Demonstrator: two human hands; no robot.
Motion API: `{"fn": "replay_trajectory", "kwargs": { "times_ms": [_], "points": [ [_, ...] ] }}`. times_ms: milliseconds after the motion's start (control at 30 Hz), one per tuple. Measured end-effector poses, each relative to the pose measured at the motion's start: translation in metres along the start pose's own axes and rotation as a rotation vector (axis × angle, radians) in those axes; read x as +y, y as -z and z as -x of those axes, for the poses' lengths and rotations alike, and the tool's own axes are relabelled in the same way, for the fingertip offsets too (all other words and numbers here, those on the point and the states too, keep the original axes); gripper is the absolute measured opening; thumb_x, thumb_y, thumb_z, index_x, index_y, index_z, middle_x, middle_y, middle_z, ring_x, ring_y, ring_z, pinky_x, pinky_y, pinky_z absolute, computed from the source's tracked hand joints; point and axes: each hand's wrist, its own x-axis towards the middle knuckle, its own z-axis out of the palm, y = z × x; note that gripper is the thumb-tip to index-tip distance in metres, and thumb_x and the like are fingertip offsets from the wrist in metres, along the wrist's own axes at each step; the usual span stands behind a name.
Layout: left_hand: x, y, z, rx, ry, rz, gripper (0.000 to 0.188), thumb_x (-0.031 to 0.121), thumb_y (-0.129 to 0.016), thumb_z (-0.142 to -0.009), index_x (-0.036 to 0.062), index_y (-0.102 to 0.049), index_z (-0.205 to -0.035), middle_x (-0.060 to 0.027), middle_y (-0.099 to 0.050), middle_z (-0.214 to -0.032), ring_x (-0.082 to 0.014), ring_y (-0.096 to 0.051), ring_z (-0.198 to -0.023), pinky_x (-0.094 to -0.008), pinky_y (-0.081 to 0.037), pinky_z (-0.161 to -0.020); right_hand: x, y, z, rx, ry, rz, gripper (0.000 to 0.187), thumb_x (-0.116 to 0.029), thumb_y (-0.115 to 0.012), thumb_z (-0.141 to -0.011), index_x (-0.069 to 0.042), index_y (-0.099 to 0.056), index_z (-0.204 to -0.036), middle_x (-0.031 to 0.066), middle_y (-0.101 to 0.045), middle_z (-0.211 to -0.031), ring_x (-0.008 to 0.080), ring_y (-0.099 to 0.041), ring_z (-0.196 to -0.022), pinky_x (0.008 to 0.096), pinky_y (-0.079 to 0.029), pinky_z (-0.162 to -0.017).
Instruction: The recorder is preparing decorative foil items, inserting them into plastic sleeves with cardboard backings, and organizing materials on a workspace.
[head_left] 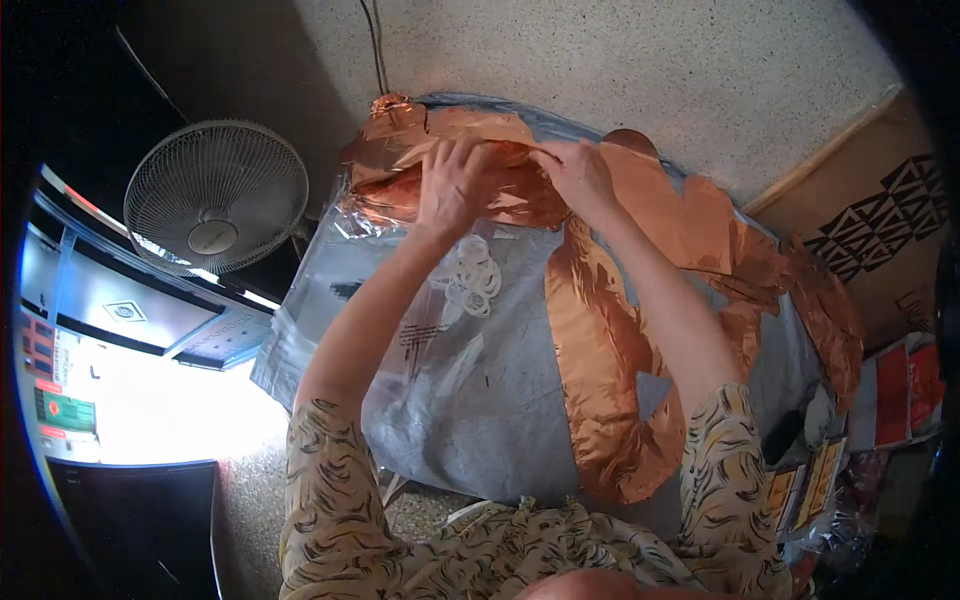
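A crumpled, flat copper-coloured foil balloon lies at the far side of the grey-covered surface, and both hands are on it. My left hand bends its fingers over the upper fold of the foil; its thumb is hidden. Just to the right, my right hand pinches the foil's edge between thumb and fingers. More flat foil pieces of the same colour spread down the middle and to the right. Below my left hand lie white coiled strips beside a clear plastic bag.
A grey plastic sheet covers the work surface. To the left stands a round caged fan. A brown cardboard box leans at the right against the speckled wall. Several packages are piled at the lower right.
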Motion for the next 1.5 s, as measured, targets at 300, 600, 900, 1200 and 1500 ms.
{"fn": "replay_trajectory", "kwargs": {
  "times_ms": [300,600,900,1200,1500],
  "points": [
    [-0.054,-0.020,0.021,-0.255,0.223,-0.236,0.034,0.041,-0.068,-0.095,0.0208,-0.071,-0.122,-0.0111,-0.065,-0.128,-0.0331,-0.058,-0.120,-0.0609,-0.042,-0.100,-0.012,0.006,-0.034,0.084,-0.170,-0.137,0.027,-0.033,-0.072,-0.093,-0.007,-0.074,-0.091,0.0230,-0.067,-0.078,0.0431,-0.068,-0.078,0.0512,-0.052,-0.068],
    [-0.175,-0.010,0.080,-0.313,0.509,-0.402,0.080,0.069,-0.065,-0.087,0.0185,-0.054,-0.148,-0.0209,-0.059,-0.145,-0.0404,-0.053,-0.136,-0.0676,-0.038,-0.110,-0.035,0.103,-0.053,0.181,0.016,-0.203,0.027,-0.033,-0.067,-0.097,-0.011,-0.078,-0.109,0.0189,-0.071,-0.080,0.0301,-0.071,-0.073,0.0419,-0.054,-0.069],
    [-0.024,-0.003,-0.003,-0.382,1.024,1.059,0.080,0.069,-0.053,-0.098,0.0073,-0.047,-0.149,-0.0245,-0.071,-0.119,-0.0397,-0.074,-0.093,-0.0455,-0.062,-0.082,-0.032,0.344,0.033,0.159,-0.023,0.336,0.032,-0.026,-0.068,-0.102,0.001,-0.074,-0.118,0.0050,-0.071,-0.084,0.0092,-0.062,-0.077,0.0297,-0.049,-0.069],
    [0.168,0.017,0.011,-0.808,1.182,1.978,0.103,0.078,-0.046,-0.096,-0.0069,-0.031,-0.152,-0.0326,-0.065,-0.128,-0.0420,-0.066,-0.121,-0.0462,-0.059,-0.099,-0.133,0.321,0.278,0.111,0.183,0.583,0.025,0.003,-0.068,-0.086,-0.002,-0.075,-0.111,0.0116,-0.076,-0.108,0.0305,-0.073,-0.101,0.0436,-0.054,-0.098],
    [0.244,0.053,0.127,-0.291,-0.018,0.312,0.043,0.032,-0.061,-0.100,0.0091,-0.060,-0.136,-0.0135,-0.058,-0.148,-0.0367,-0.051,-0.139,-0.0564,-0.035,-0.113,-0.129,0.190,0.395,0.177,-0.060,0.396,0.009,-0.002,-0.069,-0.087,-0.002,-0.069,-0.097,0.0139,-0.075,-0.108,0.0300,-0.072,-0.100,0.0475,-0.052,-0.097]
  ]
}}
